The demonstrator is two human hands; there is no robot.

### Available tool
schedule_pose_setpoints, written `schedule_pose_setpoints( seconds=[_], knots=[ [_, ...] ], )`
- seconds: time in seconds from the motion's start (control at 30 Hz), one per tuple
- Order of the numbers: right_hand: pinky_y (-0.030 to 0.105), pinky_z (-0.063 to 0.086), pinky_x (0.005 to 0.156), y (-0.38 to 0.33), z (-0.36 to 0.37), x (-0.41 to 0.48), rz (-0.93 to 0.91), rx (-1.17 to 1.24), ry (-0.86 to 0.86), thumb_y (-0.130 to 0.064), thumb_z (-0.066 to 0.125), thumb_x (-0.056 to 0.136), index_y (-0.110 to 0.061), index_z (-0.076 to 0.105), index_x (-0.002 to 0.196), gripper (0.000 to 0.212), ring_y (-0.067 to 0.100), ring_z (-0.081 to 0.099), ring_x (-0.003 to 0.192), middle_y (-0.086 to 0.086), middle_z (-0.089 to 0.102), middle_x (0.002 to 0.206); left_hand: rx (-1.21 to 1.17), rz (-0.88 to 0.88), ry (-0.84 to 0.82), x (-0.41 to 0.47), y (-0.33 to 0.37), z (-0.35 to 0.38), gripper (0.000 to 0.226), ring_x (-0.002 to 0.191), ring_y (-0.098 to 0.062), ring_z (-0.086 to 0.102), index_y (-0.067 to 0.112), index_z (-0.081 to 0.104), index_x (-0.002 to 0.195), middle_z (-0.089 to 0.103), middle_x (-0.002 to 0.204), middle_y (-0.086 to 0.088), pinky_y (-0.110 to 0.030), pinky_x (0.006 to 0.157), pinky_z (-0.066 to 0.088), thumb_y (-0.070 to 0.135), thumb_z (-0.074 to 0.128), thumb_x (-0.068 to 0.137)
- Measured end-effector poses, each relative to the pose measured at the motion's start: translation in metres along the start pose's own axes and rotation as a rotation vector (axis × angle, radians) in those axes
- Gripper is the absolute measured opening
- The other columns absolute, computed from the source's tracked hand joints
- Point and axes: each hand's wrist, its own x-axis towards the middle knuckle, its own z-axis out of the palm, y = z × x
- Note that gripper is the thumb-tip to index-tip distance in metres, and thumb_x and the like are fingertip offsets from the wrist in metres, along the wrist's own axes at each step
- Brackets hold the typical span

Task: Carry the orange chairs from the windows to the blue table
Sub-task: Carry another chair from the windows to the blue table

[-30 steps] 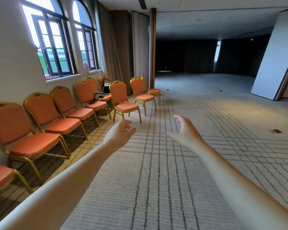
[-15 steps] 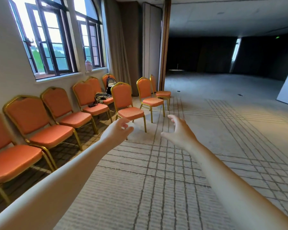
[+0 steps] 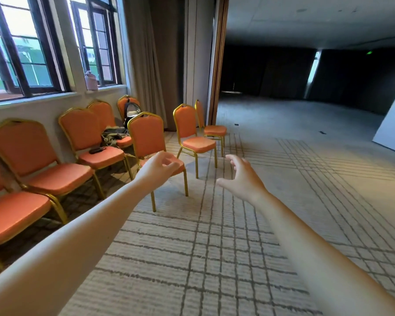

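A first-person view down a long carpeted room, with both bare arms stretched forward. The left hand (image 3: 159, 166) is held out with its fingers loosely curled and grasps nothing; in the view it overlaps the seat of the nearest free-standing chair (image 3: 147, 135), and whether it touches that seat cannot be told. The right hand (image 3: 242, 179) hangs in the air to the right of that chair, thumb out and fingers spread and slightly bent, also empty and touching nothing. The orange chairs, padded with gold metal frames, stand on the left side of the room. A row of them (image 3: 23, 144) lines the wall under the dark-framed windows (image 3: 21, 49), seats facing into the room. Three more stand out from the wall on the patterned carpet (image 3: 214, 247): the nearest one by the left hand, a second chair (image 3: 187, 124) beyond it, and a third chair (image 3: 211, 130) just behind the second, near a wooden door frame. On the wall row, a small dark object (image 3: 97, 150) lies on one seat, a crumpled dark garment (image 3: 113, 134) lies on the next, and a backpack (image 3: 131, 111) sits on the farthest. A pink bottle (image 3: 91, 81) stands on the windowsill. A long beige curtain (image 3: 144, 65) hangs beside the windows. Beyond the door frame the room is dark.
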Motion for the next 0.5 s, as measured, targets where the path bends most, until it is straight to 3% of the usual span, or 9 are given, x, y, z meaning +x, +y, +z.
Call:
schedule_pose_setpoints(
  seconds=[0.1,0.27,0.4,0.5],
  knots=[
    [0.038,0.039,0.105,0.020,0.016,0.075,0.021,0.012,-0.020,-0.035,0.073,0.082,-0.025,0.034,0.148,0.078,0.021,0.038,0.138,0.005,0.033,0.151,0.001,-0.020,-0.035,0.073,-0.015,0.019,0.025,0.089,-0.001,0.058,0.042,0.049,0.103,0.056,0.093,0.021,-0.029,0.079,0.052,0.049,0.063,0.084],
    [0.036,0.040,0.100,0.063,0.055,0.212,0.026,0.011,-0.049,-0.037,0.073,0.081,-0.025,0.033,0.149,0.079,0.020,0.039,0.136,0.004,0.034,0.151,0.017,-0.052,-0.047,0.202,-0.046,0.053,0.016,0.086,-0.002,0.060,0.045,0.050,0.088,0.058,0.093,0.019,-0.029,0.077,0.054,0.047,0.064,0.084],
    [0.037,0.039,0.102,0.099,0.083,0.331,0.016,0.023,-0.067,-0.039,0.075,0.078,-0.027,0.032,0.149,0.083,0.020,0.037,0.138,0.002,0.033,0.153,0.043,-0.074,-0.039,0.314,-0.059,0.080,0.031,0.092,-0.007,0.060,0.035,0.054,0.114,0.058,0.100,0.013,-0.032,0.079,0.055,0.044,0.063,0.086],
    [0.040,0.040,0.105,0.126,0.096,0.426,0.016,0.041,-0.103,-0.042,0.076,0.075,-0.028,0.032,0.149,0.087,0.018,0.037,0.138,0.001,0.032,0.153,0.041,-0.089,-0.009,0.400,-0.063,0.099,0.040,0.088,-0.004,0.059,0.029,0.054,0.124,0.056,0.097,0.015,-0.023,0.065,0.050,0.042,0.063,0.088]
  ],
)
